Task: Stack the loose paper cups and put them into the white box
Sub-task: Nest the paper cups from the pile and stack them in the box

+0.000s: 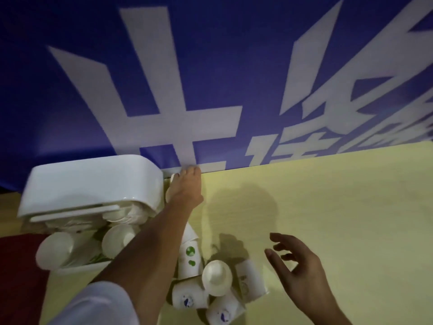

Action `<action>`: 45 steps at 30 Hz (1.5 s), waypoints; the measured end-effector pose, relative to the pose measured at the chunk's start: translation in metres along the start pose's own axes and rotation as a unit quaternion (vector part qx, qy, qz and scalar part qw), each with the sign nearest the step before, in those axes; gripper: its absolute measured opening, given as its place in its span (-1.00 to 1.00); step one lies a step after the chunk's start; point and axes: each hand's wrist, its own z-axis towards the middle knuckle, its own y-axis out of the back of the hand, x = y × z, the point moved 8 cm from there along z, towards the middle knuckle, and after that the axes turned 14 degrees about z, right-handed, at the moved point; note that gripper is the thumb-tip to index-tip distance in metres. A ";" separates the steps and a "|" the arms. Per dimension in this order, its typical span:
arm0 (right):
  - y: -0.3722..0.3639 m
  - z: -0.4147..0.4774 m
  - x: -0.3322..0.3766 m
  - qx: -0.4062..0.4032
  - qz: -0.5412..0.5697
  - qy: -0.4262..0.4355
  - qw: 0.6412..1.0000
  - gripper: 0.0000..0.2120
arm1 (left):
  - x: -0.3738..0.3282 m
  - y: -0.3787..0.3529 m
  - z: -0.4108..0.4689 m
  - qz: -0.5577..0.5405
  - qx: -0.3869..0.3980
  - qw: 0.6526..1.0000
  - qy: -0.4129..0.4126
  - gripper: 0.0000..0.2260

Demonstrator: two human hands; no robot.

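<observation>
While the left hand [187, 186] reaches to the table's [339, 207] far edge, just right of the box [82, 269], only its back shows. A pale shape [169, 192] sits between it and the box, and I cannot tell whether the fingers grip it. The right hand [295, 261] hovers over the table nearer the front edge, fingers spread and loosely bent, holding nothing. Between the two arms lie the loose cups [189, 256], white paper with green or blue prints, tipped on their sides in a heap just right of the box; one shows its plain base, and the front ones are cut off by the frame. The box's rounded lid [89, 184] stands raised, blurred, hiding the back half. More cups lie sideways inside, mouths toward the camera. A pale sleeve [100, 306] covers the left upper arm.
</observation>
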 end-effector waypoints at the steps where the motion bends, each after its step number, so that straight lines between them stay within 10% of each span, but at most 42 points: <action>1: 0.008 0.003 -0.005 0.005 -0.001 -0.004 1.000 -0.74 | -0.004 -0.005 0.002 0.011 0.007 1.000 0.003 -0.35; 12: 0.019 0.050 -0.023 0.086 -0.043 -0.008 0.995 -0.75 | -0.020 0.031 -0.003 0.024 0.009 0.998 -0.057 -0.39; 19: -0.080 0.104 -0.010 0.178 -0.083 0.003 0.980 -0.50 | 0.037 0.113 -0.113 -0.335 -0.172 0.918 0.125 -0.23; 29: -0.248 0.136 0.024 0.294 -0.148 0.041 0.943 -0.01 | 0.113 0.060 -0.213 -0.382 -0.185 0.863 0.274 -0.23; 45: -0.210 0.110 0.064 0.148 -0.125 0.117 0.974 -0.33 | 0.156 0.061 -0.272 -0.416 -0.297 0.836 0.197 -0.34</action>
